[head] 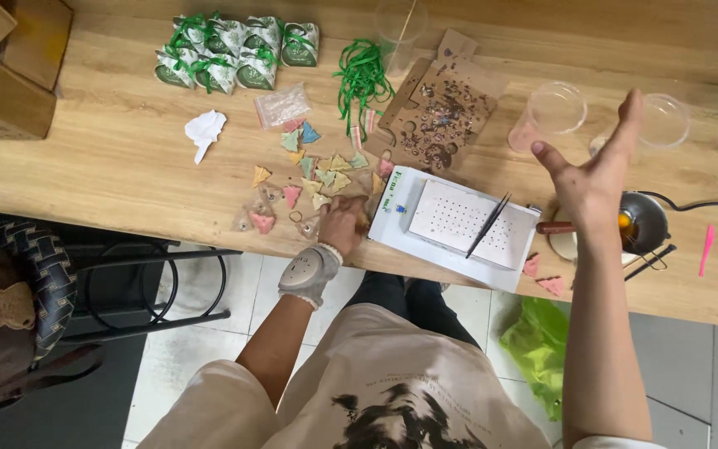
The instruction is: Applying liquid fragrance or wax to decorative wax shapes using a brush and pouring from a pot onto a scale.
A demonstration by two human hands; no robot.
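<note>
Left hand [344, 223] curled among triangle pieces [309, 179]; right hand [596, 170] spread, apart.

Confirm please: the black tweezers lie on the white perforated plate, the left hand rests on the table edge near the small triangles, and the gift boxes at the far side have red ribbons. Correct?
Not quite. The head view shows the gift boxes tied with green ribbons, not red. The rest stands: black tweezers on the white perforated plate, left hand by the small triangles.
</note>
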